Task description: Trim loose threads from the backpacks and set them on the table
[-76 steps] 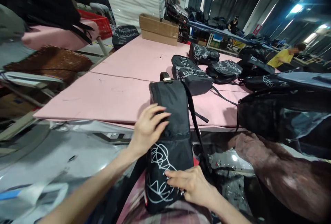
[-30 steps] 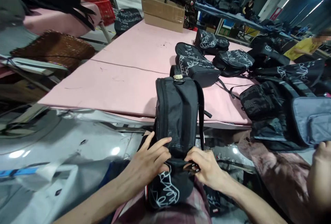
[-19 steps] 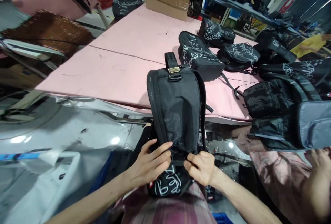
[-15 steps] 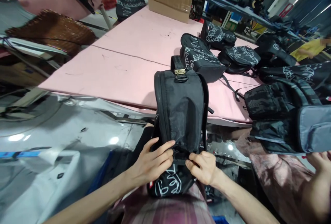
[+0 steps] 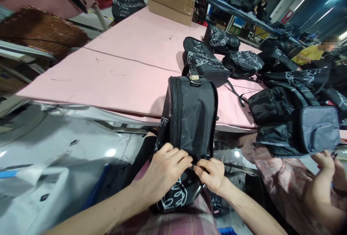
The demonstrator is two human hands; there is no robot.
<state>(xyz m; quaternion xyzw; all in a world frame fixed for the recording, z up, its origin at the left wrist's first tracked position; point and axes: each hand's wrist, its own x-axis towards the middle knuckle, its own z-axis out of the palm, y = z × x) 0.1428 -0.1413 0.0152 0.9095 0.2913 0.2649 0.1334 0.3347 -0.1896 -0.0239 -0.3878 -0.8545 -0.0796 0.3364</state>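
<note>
Two hands: left hand (image 5: 172, 164) and right hand (image 5: 211, 174) are gripping the black backpack (image 5: 193, 119), fingers pinching its crease.
Backpack: is sitting at centre, resting over the plaid lap (image 5: 187, 223).
Progress: upper part is holding a full shape; the crease is seemingly unfinished, the remainder not showing.
Edge: worktop (image 5: 116, 83) is running its front edge behind, nine to three o'clock.
Room: worktop is stretching toward ten o'clock; other bags (image 5: 245, 61) are crowding one to three.

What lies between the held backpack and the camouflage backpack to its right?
Head view: pink tabletop shows between the held black backpack and the camouflage backpack, with a black strap across its far part.
</note>
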